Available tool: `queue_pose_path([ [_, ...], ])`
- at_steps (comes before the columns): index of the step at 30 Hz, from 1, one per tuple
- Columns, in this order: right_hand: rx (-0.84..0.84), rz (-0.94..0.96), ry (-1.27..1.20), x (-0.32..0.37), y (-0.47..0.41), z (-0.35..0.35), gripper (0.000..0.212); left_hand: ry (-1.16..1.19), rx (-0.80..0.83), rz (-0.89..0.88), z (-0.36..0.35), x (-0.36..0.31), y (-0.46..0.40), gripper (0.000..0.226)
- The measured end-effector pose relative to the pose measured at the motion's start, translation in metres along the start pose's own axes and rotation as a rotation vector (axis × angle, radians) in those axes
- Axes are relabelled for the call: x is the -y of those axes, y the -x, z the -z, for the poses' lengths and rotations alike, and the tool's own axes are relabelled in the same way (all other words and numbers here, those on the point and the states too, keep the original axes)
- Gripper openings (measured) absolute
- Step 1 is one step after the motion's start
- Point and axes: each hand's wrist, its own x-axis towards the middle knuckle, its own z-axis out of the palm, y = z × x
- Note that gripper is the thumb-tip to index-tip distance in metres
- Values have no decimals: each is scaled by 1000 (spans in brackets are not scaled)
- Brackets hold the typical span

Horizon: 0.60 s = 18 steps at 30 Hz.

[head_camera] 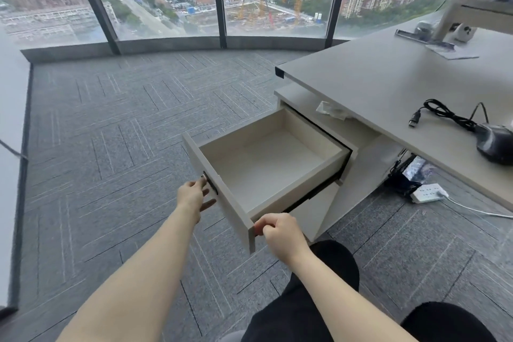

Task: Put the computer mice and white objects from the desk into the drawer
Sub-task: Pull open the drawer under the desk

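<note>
Gripping the drawer (pixel 277 169) at both ends of its front panel, I have it pulled well out from the cabinet under the tabletop (pixel 388 83). My left hand (pixel 193 194) is at the dark handle (pixel 210 183) on the panel's face, fingers (pixel 204 181) hooked around it with the lower ones spread loose. My right hand (pixel 277 232) is curled shut over the panel's near corner, fingertips pinching its top edge. Inside, the drawer shows only its pale bare floor and walls. To the right, a dark computer mouse (pixel 495 144) lies at the near right edge of the tabletop, its black cable (pixel 447 115) looping left to a plug that rests on the surface. Far back on the tabletop, a small white object (pixel 466 32) stands beside a white stand's leg. A crumpled white scrap (pixel 331 111) sits on the cabinet top, just under the tabletop's edge. On the grey carpet below, a white power strip (pixel 427 193) lies beside dark cables.
</note>
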Motion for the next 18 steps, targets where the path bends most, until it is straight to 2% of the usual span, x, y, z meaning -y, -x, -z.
queue_pose_path([
  [3, 33, 2, 23, -1, 3, 2, 41, -59, -6, 23, 1, -3, 9, 24],
  [5, 23, 19, 22, 2, 8, 12, 38, -200, -90, -45, -4, -13, 20, 36],
  [7, -73, 51, -42, 6, 15, 32, 34, -356, -180, -240, -15, -29, 32, 38],
  [9, -240, 106, -92, 10, 23, 66, 33, -417, -177, -477, -38, -49, 52, 44],
  [11, -434, 171, -99, 13, 33, 109, 32, -422, -75, -666, -76, -69, 80, 40],
  [13, -636, 211, -108, 13, 46, 157, 31, -415, 93, -771, -126, -81, 110, 32],
  [16, -965, 229, -4, 8, 71, 231, 30, -428, 375, -838, -209, -81, 163, 27],
  [18, -1172, 176, 147, -5, 91, 278, 29, -493, 560, -823, -262, -71, 201, 27],
])
